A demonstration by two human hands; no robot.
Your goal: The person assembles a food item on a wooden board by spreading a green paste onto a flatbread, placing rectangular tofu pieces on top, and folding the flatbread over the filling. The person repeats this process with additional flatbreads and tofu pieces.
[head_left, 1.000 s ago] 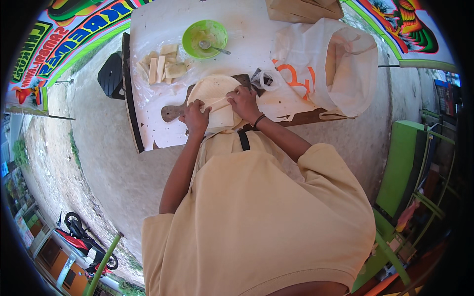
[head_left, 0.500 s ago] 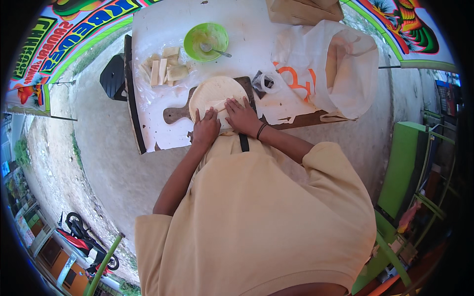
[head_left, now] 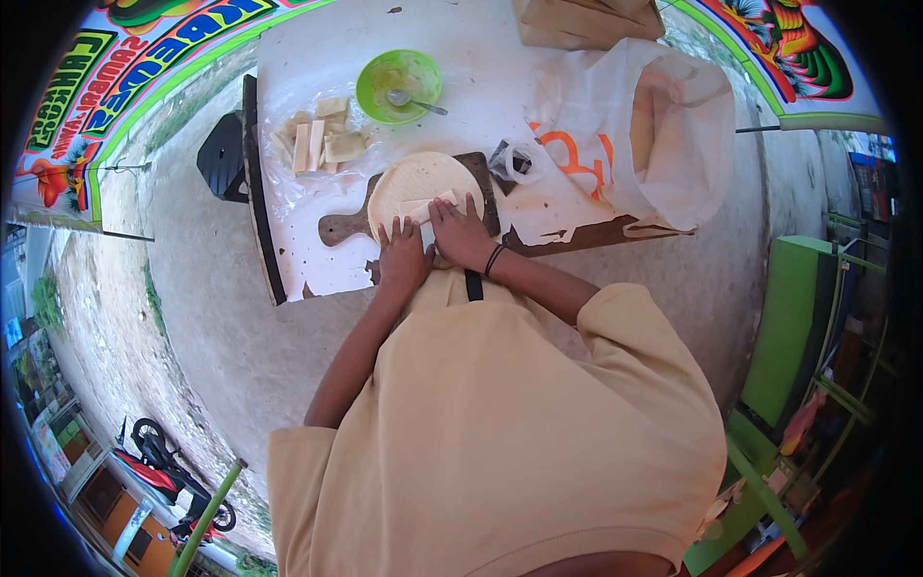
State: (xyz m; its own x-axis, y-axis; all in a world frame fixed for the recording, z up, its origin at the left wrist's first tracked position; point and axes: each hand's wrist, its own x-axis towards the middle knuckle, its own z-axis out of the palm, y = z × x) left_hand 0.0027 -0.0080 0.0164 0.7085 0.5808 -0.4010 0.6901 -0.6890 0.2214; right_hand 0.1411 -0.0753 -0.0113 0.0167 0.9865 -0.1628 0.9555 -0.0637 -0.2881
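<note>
A stack of round, pale, thin wrappers (head_left: 415, 181) lies on a wooden cutting board (head_left: 342, 229) at the table's near edge. Across the near part of the stack runs a pale folded strip (head_left: 423, 207), perhaps a wrapper being rolled; its inside is hidden. My left hand (head_left: 405, 261) rests at the strip's left end, fingers stretched and slightly apart. On the strip's right end lies my right hand (head_left: 462, 234), its fingers spread; both thumbs are hard to make out. Beyond the board, several pale pieces (head_left: 310, 146) sit on clear plastic, beside a green bowl (head_left: 371, 75) holding a spoon (head_left: 421, 104).
A large whitish plastic bag (head_left: 673, 183) covers the table's right side, with a small black-and-clear plastic bag (head_left: 512, 163) beside the board. A brown box (head_left: 586, 24) stands at the back. Left of the table is a black stool (head_left: 223, 159).
Both hands have shifted slightly nearer to my body, the right one also a little leftward. More of the stack's right side and the folded strip now shows.
</note>
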